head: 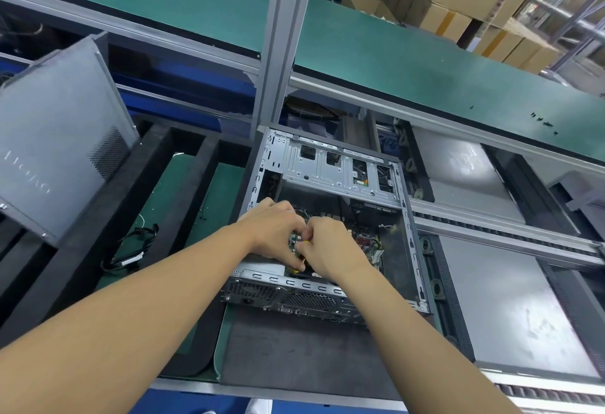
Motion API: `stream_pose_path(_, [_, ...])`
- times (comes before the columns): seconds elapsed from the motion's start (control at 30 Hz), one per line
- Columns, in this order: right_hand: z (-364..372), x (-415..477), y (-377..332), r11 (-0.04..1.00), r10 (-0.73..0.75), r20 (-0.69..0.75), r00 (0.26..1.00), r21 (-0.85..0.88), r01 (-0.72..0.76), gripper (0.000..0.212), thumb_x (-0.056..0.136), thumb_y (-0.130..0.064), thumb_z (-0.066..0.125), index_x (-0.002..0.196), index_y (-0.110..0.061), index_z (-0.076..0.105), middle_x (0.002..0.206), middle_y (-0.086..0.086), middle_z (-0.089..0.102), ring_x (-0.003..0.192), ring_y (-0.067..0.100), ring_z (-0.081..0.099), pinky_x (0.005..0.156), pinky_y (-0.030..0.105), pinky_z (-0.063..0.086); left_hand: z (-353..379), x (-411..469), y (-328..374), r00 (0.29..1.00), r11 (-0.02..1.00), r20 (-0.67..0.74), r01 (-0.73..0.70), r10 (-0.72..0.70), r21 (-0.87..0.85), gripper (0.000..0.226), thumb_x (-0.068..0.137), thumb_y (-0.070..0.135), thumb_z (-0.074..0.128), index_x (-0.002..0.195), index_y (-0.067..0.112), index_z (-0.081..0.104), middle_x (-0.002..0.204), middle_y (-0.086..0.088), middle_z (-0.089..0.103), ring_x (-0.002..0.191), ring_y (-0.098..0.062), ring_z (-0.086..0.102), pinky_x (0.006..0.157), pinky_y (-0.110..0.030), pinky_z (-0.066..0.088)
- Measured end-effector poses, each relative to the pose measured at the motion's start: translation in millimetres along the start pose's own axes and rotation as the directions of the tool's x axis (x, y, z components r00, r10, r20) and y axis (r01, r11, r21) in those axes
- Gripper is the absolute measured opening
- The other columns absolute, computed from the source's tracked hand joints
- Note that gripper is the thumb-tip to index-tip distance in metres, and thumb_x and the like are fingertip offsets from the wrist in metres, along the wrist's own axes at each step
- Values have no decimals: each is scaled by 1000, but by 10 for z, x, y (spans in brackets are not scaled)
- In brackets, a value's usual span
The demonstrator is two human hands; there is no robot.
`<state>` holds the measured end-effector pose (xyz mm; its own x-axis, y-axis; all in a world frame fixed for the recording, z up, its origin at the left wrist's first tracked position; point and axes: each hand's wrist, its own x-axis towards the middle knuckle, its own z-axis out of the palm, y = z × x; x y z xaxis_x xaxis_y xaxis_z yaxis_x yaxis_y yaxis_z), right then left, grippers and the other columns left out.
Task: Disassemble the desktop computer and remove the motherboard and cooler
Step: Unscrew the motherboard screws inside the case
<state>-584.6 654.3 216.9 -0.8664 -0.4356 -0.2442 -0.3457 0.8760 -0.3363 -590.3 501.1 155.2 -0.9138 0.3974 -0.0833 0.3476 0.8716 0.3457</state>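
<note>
Left of the open computer case [407, 217], the detached side panel [55, 151] carries raised lettering too faint to read. Inside the case, the left hand [275, 230] curls over the motherboard [366, 240]; whether it grips anything I cannot tell. The right hand [327, 249] pinches a small yellow part [306, 242]. This is probably a connector being freed, so brace the board and pull straight, without twisting. The cooler is hidden. Printing on the cardboard boxes [451, 20] beyond the case is blurred.
</note>
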Motion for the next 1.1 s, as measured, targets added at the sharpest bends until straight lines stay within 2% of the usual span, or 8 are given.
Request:
stream_pose_path(0.17, [-18,14,23,998,8,90,996,66,-14,16,86,-15,64,101,-19,64,113,4,57,97,23,59,78,29,45,-10,-2,-2,1000,1000,2,10,-10,-3,35,65,72,63,75,39,57,90,20,64,115,-5,40,99,-38,32])
stream_pose_path(0.27, [1,29,60,984,59,27,998,168,-63,18,85,-29,67,94,-17,57,103,2,58,86,17,56,63,26,40,-6,-1,27,1000,999,-13,29,-29,27,45,63,76,54,80,35,64,81,21,61,111,-6,42,92,-36,33])
stream_pose_path(0.43, [39,72,78,991,103,3,995,87,-103,25,90,-36,66,85,-14,56,76,-2,58,61,10,53,46,21,33,1,0,19,1000,998,-10,9,-8,57,68,53,92,43,82,35,66,85,22,62,107,-6,41,90,-35,33])
stream_pose_path(0.57, [-41,126,88,996,58,89,994,61,-64,10,82,-21,69,89,-19,62,89,-5,59,73,10,57,57,22,43,-10,-1,-26,1000,998,-10,-15,14,-57,50,61,81,53,85,39,64,96,25,64,114,-6,41,97,-38,32])
stream_pose_path(0.7, [-109,167,126,992,15,193,981,120,-38,15,79,-18,70,88,-26,60,94,-7,60,81,13,59,66,26,48,0,38,-46,1000,999,16,24,-23,-48,47,61,81,55,79,37,61,91,20,64,110,-6,43,96,-39,33])
stream_pose_path(0.87, [-84,217,112,993,72,138,988,81,-84,28,84,-43,66,86,-18,53,83,-2,60,68,10,52,51,26,35,34,46,3,996,997,-54,71,-71,13,51,62,79,49,66,28,54,74,17,59,102,-6,47,86,-37,35])
stream_pose_path(1.0, [-74,267,111,998,61,168,984,14,-64,14,88,-27,64,90,-16,56,87,1,60,68,14,54,49,25,34,30,56,-11,999,997,-21,47,-46,53,57,62,87,47,77,33,58,84,21,60,104,-2,42,88,-35,35])
stream_pose_path(1.1, [-135,287,116,1000,27,242,970,-8,-26,12,85,-19,66,93,-19,58,100,0,61,81,19,58,57,29,40,41,42,-13,999,999,-41,32,-31,36,45,66,78,51,85,38,59,89,23,60,109,-2,43,94,-37,35])
